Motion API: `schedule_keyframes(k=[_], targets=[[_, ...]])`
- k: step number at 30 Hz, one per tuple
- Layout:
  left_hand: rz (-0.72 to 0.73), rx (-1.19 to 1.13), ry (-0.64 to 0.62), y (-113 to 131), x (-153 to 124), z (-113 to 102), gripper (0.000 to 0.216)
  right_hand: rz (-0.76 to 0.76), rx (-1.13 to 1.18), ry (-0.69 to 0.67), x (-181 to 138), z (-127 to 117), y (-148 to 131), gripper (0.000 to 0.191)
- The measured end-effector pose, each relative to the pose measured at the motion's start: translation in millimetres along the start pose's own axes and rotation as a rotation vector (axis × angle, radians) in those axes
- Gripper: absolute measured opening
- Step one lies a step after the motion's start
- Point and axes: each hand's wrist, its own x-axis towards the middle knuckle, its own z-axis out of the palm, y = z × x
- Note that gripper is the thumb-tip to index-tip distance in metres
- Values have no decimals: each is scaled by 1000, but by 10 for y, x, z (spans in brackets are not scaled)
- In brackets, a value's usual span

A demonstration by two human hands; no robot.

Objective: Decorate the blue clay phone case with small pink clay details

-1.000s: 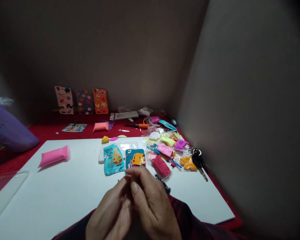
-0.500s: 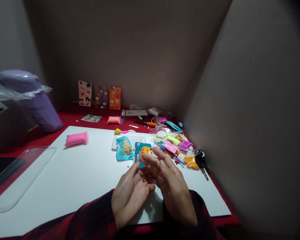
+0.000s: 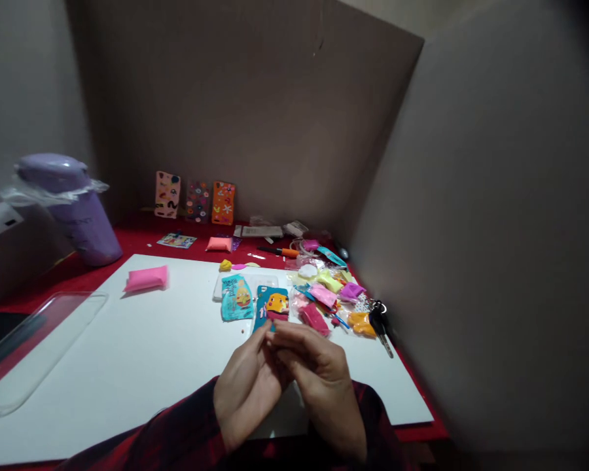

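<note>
My left hand (image 3: 245, 389) and my right hand (image 3: 319, 379) meet over the near edge of the white board (image 3: 142, 353), fingers curled and pressed together at the tips. What they pinch between them is too small to make out. Just beyond the fingertips lies a blue phone case with a yellow figure (image 3: 272, 306), and beside it a teal packet (image 3: 236, 298). A red clay pack (image 3: 315, 318) lies to the right of the case.
A pink clay pack (image 3: 146, 278) lies at the board's far left. Several clay packs and keys (image 3: 380, 322) crowd the right side. A clear tray (image 3: 39, 347) and a purple jug (image 3: 73, 209) stand at left. Three decorated phone cases (image 3: 196, 201) lean on the back wall.
My hands went from clasped to palms parted and are now closed together again at the fingertips. The view lifted and shifted, bringing the jug and tray into sight.
</note>
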Motion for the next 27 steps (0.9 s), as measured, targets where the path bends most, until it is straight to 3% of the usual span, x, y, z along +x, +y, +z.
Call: schedule_keyframes(k=[4,7,10,14,19,27], targets=[[-20,40,77,-4,14,-55,26,-189,-240,11,-33,-27,-51,17],[-69,181,95,57,8,-101,28,-239,-484,46,-18,-250,-40,17],[-70,322,130,226,-5,-90,30,-193,-859,262,53,-649,47,16],[30,438,143,530,31,10,25,-57,-1022,245,239,-1039,175,19],[-4,537,126,697,209,48,30,3,-1172,152,484,-1026,265,17],[-76,601,168,641,290,-204,34,93,-1338,136,604,-964,517,17]])
